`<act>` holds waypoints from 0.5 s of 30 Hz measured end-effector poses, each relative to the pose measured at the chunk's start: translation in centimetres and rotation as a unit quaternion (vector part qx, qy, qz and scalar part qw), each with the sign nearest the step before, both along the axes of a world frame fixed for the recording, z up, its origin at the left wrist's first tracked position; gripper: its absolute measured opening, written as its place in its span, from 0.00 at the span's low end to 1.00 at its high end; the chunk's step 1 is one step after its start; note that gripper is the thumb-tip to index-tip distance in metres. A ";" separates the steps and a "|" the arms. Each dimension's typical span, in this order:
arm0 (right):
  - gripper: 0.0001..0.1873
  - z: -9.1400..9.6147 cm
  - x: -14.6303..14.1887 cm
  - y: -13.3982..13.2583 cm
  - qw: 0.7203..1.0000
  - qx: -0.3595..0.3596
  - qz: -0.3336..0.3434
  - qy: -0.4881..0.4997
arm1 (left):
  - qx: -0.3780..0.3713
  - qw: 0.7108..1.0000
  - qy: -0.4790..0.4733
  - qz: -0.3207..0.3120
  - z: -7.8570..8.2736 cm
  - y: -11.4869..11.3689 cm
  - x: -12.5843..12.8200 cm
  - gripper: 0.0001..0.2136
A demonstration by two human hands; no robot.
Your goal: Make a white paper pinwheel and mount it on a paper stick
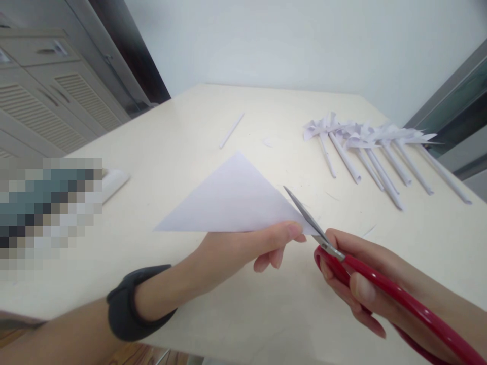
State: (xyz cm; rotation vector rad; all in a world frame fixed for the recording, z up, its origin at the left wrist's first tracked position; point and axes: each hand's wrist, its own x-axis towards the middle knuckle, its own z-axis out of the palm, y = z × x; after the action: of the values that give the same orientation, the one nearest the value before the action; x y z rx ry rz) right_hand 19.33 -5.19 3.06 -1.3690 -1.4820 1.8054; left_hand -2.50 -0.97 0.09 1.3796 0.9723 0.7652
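Note:
A folded triangle of white paper (228, 197) is held above the table, its long edge toward me and its point facing away. My left hand (254, 248) pinches it near the right corner, thumb on top and fingers underneath. In my right hand (365, 284) is a pair of scissors (395, 294) with red handles. The metal blades (306, 215) lie at the right corner of the paper, along its slanted edge, close to my left thumb. Whether the paper is between the blades I cannot tell.
Several paper pinwheels (365, 137) with rolled-paper sticks lie at the right back of the cream table (182, 132). A thin paper roll (232, 131) and paper scraps (267, 142) lie further off. A blurred-out object (49, 203) is at left, beside a white roll (116, 182).

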 end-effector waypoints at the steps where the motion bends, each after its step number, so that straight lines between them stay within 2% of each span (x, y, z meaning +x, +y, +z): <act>1: 0.26 -0.1 0.0 0.0 1.000 -0.005 -0.001 0.008 | 0.000 1.000 -0.004 0.001 0.0 0.0 0.0 0.15; 9: 0.28 -1.2 -0.3 -0.4 0.998 -0.060 -0.014 0.015 | -0.008 1.000 -0.001 -0.002 0.1 0.0 0.1 0.15; 13: 0.27 -1.3 0.1 -0.2 0.998 -0.020 -0.040 0.041 | -0.034 0.999 0.038 -0.004 1.2 -0.1 0.8 0.14; 15: 0.26 -1.2 0.2 0.1 0.997 0.021 -0.051 0.057 | -0.054 0.995 0.076 -0.028 1.8 -0.1 1.2 0.17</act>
State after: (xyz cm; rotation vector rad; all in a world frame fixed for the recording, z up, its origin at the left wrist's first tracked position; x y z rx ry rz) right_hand 19.56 -5.07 1.90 -1.2753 -1.3595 1.7495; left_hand -1.32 -1.03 1.92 1.3798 1.0731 0.5638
